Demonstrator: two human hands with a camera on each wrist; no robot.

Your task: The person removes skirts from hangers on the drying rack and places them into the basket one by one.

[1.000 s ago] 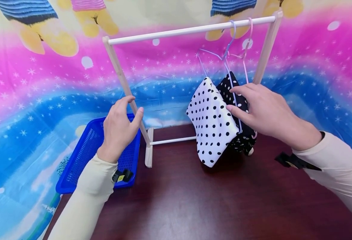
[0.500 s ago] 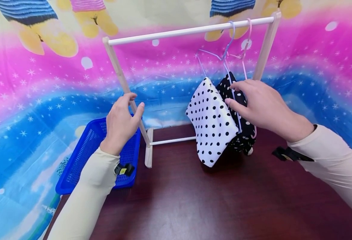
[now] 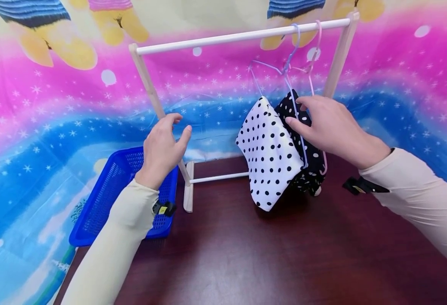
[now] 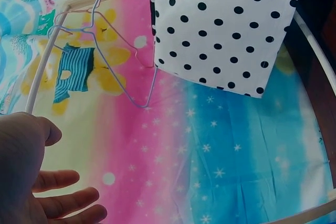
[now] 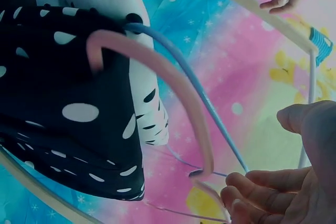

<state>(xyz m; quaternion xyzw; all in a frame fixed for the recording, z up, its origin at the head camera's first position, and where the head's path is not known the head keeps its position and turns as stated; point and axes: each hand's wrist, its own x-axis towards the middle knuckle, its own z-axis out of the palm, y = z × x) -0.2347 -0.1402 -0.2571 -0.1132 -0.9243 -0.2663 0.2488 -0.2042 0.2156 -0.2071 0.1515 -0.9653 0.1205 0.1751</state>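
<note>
A white cloth with black dots [image 3: 267,156] hangs folded over a lavender-blue hanger [image 3: 285,70]. Behind it, a black cloth with white dots [image 5: 58,93] is draped on a pink hanger [image 5: 178,87]. Both hangers hook on the right part of the rack's white rail [image 3: 216,40]. My right hand [image 3: 334,129] is beside the hangers, thumb and fingers apart; whether a fingertip touches one, I cannot tell. My left hand [image 3: 164,148] is raised by the rack's left post [image 3: 147,84], its fingers loosely spread and holding nothing.
A blue plastic basket [image 3: 90,199] stands on the dark wooden table [image 3: 238,254], left of the rack. A lower white rod [image 3: 219,177] joins the rack's feet. A printed pink and blue cloth backdrop [image 3: 75,123] surrounds the table.
My left hand has moved a little right and upward, past the left post. The right hand has drifted slightly up. The hangers and cloths hang essentially as before.
</note>
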